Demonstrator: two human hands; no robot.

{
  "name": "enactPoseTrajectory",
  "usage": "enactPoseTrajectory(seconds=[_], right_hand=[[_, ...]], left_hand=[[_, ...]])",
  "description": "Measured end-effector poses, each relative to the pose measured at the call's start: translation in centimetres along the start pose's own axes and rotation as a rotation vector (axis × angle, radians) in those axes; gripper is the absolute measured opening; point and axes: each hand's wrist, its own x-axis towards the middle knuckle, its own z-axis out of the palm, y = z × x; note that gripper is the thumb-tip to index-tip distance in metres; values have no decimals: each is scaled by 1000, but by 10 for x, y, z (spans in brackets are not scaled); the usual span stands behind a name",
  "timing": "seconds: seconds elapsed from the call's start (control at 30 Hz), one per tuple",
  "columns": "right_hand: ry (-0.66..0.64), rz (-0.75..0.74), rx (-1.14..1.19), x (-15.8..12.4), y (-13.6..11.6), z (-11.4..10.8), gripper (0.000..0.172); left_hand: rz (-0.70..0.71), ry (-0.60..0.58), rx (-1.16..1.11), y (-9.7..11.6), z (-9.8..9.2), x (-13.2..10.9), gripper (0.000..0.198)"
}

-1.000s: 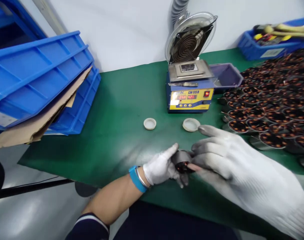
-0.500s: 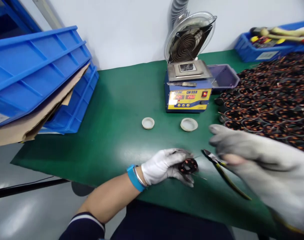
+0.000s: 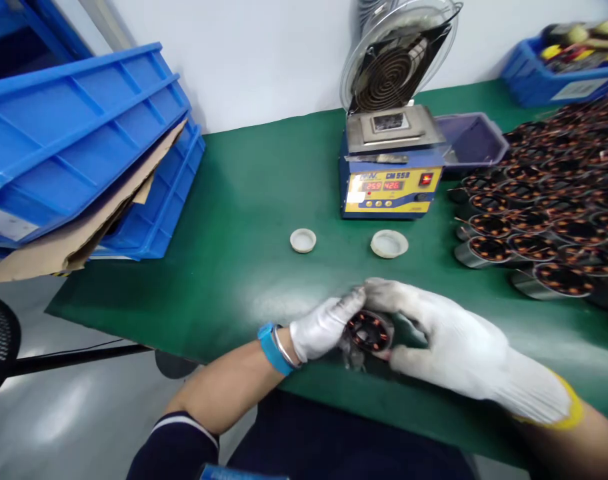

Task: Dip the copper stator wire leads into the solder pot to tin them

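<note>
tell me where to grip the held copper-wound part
The copper-wound part is probably best gripped by its round outer wall, from the right: that side shows, while the left hand covers the left. Its open face shows copper, best left untouched.

Coil (image 3: 383,335) before dishes (image 3: 389,245), machine (image 3: 391,183) behind them, crates (image 3: 84,127) left, more coils (image 3: 559,230) right

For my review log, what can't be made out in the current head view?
All in the head view:
- Underside of the wound ring: hidden by its own body and the left grip.
- Whether the right grip clasps or merely touches the ring: fingertip contact is blurred.
- Rows of wound parts: cut off by the right edge.
- Bin label: print too small.
- Hose: cut off by the top edge.
</note>
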Motion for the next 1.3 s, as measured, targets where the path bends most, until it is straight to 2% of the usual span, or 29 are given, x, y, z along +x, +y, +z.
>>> enactPoseTrajectory(seconds=[0.07, 0.13, 0.17, 0.23, 0.3, 0.33, 0.4, 0.47, 0.53, 0.57, 0.63, 0.7, 0.77, 0.83, 1.07, 1.2, 1.3], right_hand=[[104, -69, -88, 1, 2, 3, 47], [159, -121, -137, 2, 5, 2, 41], [171, -137, -140, 2, 6, 0, 39], [188, -136, -130, 2, 9, -6, 38], [206, -117, -131, 2, 11, -14, 40], [221, -113, -139, 1, 12, -18, 39], [262, -118, -163, 0, 13, -24, 38], [284, -115, -190, -1, 15, -28, 38], [288, -100, -216, 0, 18, -30, 39], [282, -71, -227, 2, 20, -31, 39], [256, 46, -252, 7, 26, -33, 39], [179, 310, -305, 16, 32, -38, 42], [45, 600, -375, 27, 37, -44, 48], [-80, 742, -423, 38, 42, -49, 53], [-238, 634, -463, 60, 53, -57, 52], [-250, 587, -456, 64, 53, -59, 51], [-157, 560, -460, 61, 54, -59, 53]], left_hand=[[170, -67, 171, 9, 1, -2, 44], [260, -49, 369, 16, 2, -6, 37], [223, -31, 435, 20, 1, -8, 31], [49, -8, 459, 27, -3, -14, 17], [-62, -5, 376, 35, -9, -19, 18], [-62, 4, 317, 40, -12, -21, 18], [46, 91, 184, 46, -18, -21, 22], [204, 265, 51, 47, -21, -16, 28], [279, 399, -11, 41, -19, -7, 36], [270, 415, -10, 36, -17, -3, 40], [191, 372, 26, 26, -11, 6, 43], [123, 317, 72, 16, -7, 11, 42], [102, 284, 105, 11, -5, 14, 38], [100, 272, 112, 8, -5, 15, 35], [71, 245, 84, 11, -8, 15, 38], [55, 241, 78, 12, -7, 16, 35], [50, 247, 67, 12, -5, 16, 30]])
